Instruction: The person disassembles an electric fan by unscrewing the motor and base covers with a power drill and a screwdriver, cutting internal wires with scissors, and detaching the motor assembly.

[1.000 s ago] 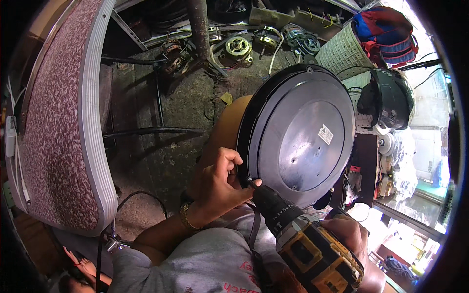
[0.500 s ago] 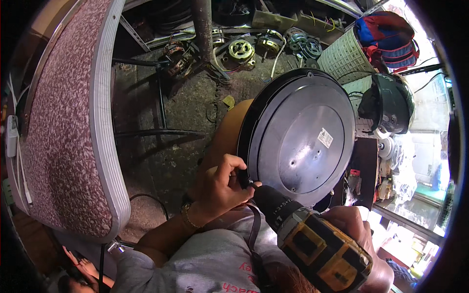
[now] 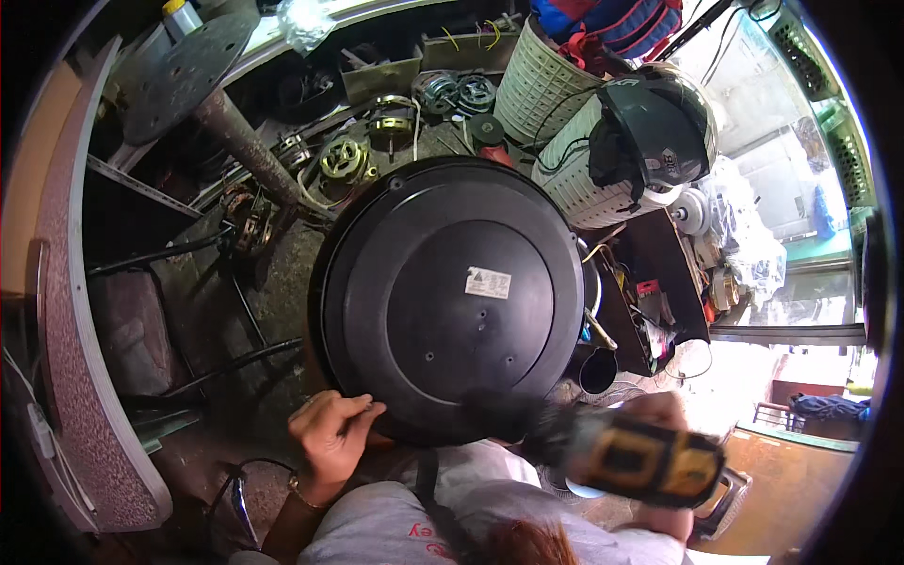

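A large round black plastic cover with a pale sticker lies before me, face up, near my lap. My left hand is at its near-left rim, thumb and forefinger pinched together; whatever they hold is too small to make out. In my right hand is a yellow-and-black cordless drill, smeared by motion. The drill's dark front end points left, over the near edge of the cover. Its tip is too blurred to tell whether it touches.
Several motors lie on the floor beyond the cover, beside a metal post. White baskets stand at the far right, one topped by a dark helmet. An open box of tools is right. A speckled table borders the left.
The view has swung, and the cover now appears further left and flatter. The drill has come away from my left fingers and turned to point left. My left hand still pinches at the rim.
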The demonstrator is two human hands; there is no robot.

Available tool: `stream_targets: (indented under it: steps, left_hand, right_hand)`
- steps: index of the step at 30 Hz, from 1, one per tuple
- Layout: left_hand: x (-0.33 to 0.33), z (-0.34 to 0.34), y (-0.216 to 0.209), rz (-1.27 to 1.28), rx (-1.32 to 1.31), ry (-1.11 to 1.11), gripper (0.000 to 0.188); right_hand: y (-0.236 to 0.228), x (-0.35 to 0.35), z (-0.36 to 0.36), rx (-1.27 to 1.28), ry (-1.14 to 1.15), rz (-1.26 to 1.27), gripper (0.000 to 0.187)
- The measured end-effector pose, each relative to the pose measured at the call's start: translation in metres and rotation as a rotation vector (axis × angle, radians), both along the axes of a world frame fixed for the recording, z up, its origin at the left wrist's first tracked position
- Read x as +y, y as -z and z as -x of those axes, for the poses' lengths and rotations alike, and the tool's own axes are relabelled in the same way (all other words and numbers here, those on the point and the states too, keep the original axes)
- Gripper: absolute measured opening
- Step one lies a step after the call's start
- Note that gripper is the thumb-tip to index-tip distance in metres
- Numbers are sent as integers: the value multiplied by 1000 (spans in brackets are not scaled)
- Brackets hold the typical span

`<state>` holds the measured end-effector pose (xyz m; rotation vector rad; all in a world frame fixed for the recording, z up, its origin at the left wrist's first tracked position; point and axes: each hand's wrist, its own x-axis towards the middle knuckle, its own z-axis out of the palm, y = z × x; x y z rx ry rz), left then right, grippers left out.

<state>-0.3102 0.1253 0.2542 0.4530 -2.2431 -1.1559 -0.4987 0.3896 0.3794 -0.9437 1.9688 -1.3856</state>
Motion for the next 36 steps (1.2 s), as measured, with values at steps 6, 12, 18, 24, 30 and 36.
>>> stream_targets:
  steps: [6, 12, 18, 24, 30, 36]
  left_hand:
    - [-38, -10, 5, -1100, 354, -112, 20]
    - [-65, -51, 59, -1053, 35, -399, 19]
    - [-42, -58, 60, -238, -260, -315, 10]
    - [-39, -7, 10, -17, -97, -307, 14]
    - [-78, 81, -38, 257, -11, -178, 12]
    - [-72, 110, -49, 354, -150, -123, 16]
  right_hand:
    - [97, 117, 27, -214, 694, 86, 85]
    - [250, 95, 91, 166, 578, -212, 88]
    - [348, 97, 116, 527, 538, -852, 85]
    - [350, 85, 132, 662, 507, -1018, 70]
    - [209, -27, 139, 63, 583, 74, 25]
    - [158, -76, 117, 502, 490, 7, 13]
